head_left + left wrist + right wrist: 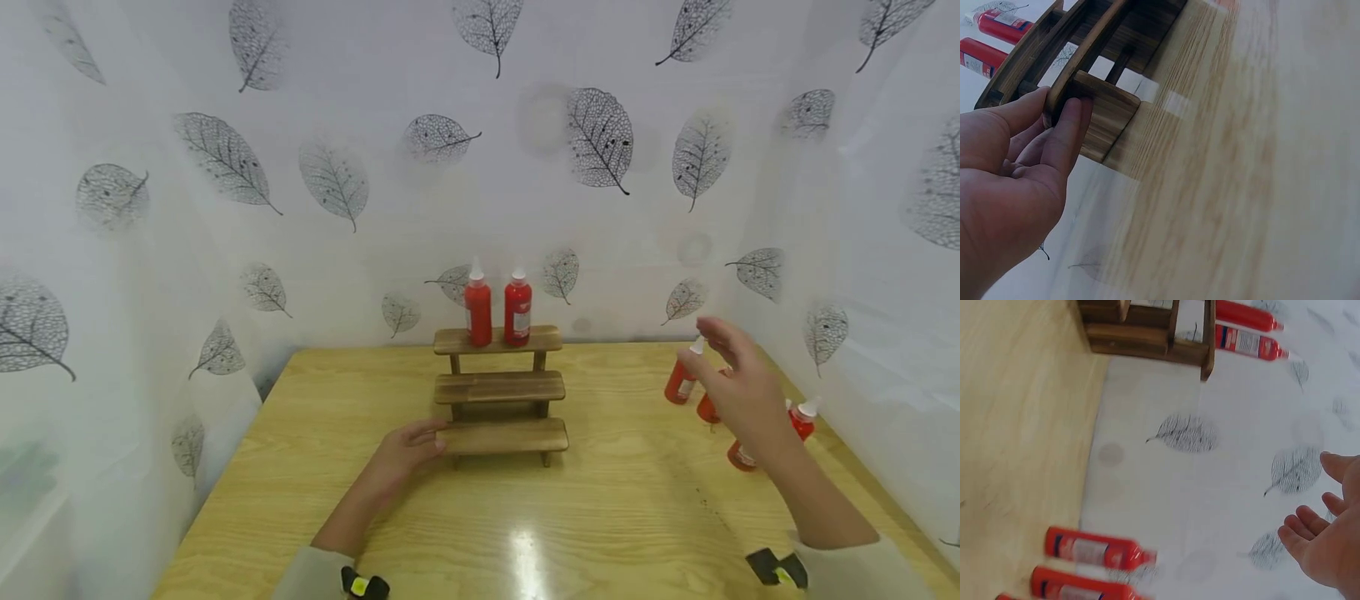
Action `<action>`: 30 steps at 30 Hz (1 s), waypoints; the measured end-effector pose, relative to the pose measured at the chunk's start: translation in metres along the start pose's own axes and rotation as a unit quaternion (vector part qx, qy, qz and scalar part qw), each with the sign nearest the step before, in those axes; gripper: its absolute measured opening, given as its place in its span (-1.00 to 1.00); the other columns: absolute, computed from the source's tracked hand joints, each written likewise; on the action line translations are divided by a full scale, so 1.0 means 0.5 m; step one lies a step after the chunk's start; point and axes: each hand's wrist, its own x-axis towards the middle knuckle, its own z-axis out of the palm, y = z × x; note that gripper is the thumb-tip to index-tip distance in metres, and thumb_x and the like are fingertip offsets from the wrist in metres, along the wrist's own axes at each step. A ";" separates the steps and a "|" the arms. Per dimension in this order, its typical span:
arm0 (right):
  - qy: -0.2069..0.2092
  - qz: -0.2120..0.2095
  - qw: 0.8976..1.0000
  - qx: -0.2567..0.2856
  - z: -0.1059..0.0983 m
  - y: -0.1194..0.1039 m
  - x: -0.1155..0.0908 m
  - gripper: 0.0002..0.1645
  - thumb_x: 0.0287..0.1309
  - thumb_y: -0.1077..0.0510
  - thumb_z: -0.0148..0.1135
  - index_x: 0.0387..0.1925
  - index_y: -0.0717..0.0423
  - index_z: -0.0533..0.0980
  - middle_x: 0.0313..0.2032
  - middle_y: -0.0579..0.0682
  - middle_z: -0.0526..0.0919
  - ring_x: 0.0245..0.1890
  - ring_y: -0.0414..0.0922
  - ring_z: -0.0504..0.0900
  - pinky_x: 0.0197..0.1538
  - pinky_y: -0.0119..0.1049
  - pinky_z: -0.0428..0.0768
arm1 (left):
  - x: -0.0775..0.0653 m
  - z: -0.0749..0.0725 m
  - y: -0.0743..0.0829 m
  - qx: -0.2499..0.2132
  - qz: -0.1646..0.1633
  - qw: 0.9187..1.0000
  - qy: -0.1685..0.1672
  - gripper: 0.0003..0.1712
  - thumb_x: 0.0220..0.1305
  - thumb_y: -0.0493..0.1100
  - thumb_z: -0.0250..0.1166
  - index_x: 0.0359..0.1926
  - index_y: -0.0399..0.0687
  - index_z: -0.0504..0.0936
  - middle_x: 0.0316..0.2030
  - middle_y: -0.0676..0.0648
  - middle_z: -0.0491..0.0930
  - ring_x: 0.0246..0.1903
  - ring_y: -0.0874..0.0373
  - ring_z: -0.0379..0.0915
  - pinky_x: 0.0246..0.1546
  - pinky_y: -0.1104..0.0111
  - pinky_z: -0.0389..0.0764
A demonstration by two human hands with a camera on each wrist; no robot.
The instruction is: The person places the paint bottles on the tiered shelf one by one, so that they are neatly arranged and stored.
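Observation:
A three-step wooden stand (501, 387) is on the table, with two red squeeze bottles (478, 315) with white nozzle tips upright on its top step. My left hand (405, 457) pinches the left end of the lowest step; in the left wrist view the thumb lies on top and fingers curl beneath the board (1088, 50). My right hand (738, 396) hovers at the right with its fingers spread around air, close to the nozzle of a red bottle (678, 385). In the right wrist view, that hand (1329, 544) holds nothing.
More red bottles (802, 421) stand at the table's right side, partly hidden behind my right hand and forearm. White sheeting with a leaf print (510, 208) encloses the wooden table (360, 392) at the back and both sides.

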 end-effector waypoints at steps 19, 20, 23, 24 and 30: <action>0.110 0.113 0.987 0.021 -0.138 0.220 -0.105 -0.22 0.37 0.02 0.26 0.52 -0.20 0.19 0.27 -0.38 0.38 0.15 -0.63 0.34 -0.15 -0.88 0.41 | 0.004 -0.005 -0.007 0.002 -0.003 1.000 -0.004 -0.37 0.40 -0.06 0.30 0.39 -0.21 0.41 0.40 -0.36 0.32 0.40 -0.25 0.27 0.36 0.02 0.42; 0.108 0.119 0.987 0.024 -0.139 0.231 -0.106 -0.22 0.37 0.02 0.26 0.53 -0.19 0.19 0.27 -0.37 0.38 0.12 -0.64 0.35 -0.17 -0.87 0.42 | 0.004 -0.005 -0.007 0.003 -0.002 1.000 -0.004 -0.37 0.41 -0.06 0.30 0.39 -0.22 0.41 0.40 -0.37 0.31 0.39 -0.25 0.27 0.36 0.02 0.43; 0.094 0.128 0.986 0.044 -0.142 0.264 -0.108 -0.21 0.37 0.04 0.27 0.53 -0.17 0.19 0.19 -0.42 0.41 0.01 -0.69 0.37 -0.20 -0.85 0.45 | 0.004 -0.005 -0.006 0.004 -0.004 1.000 -0.003 -0.37 0.40 -0.06 0.30 0.39 -0.21 0.41 0.40 -0.36 0.32 0.40 -0.25 0.27 0.37 -0.01 0.40; 0.089 0.127 0.986 0.059 -0.142 0.274 -0.108 -0.25 0.37 0.07 0.28 0.50 -0.21 0.22 0.14 -0.46 0.43 -0.04 -0.72 0.39 -0.20 -0.84 0.46 | 0.004 -0.005 -0.006 0.004 -0.004 1.000 -0.003 -0.37 0.40 -0.06 0.30 0.39 -0.20 0.42 0.40 -0.35 0.32 0.40 -0.25 0.26 0.38 -0.03 0.38; 0.044 0.095 0.988 0.114 -0.139 0.332 -0.106 -0.24 0.35 0.25 0.26 0.49 -0.13 0.23 -0.09 -0.67 0.41 -0.16 -0.76 0.44 -0.19 -0.82 0.48 | 0.004 -0.004 -0.006 0.007 -0.001 1.000 -0.003 -0.37 0.41 -0.05 0.29 0.39 -0.20 0.42 0.41 -0.35 0.31 0.42 -0.28 0.21 0.39 -0.09 0.34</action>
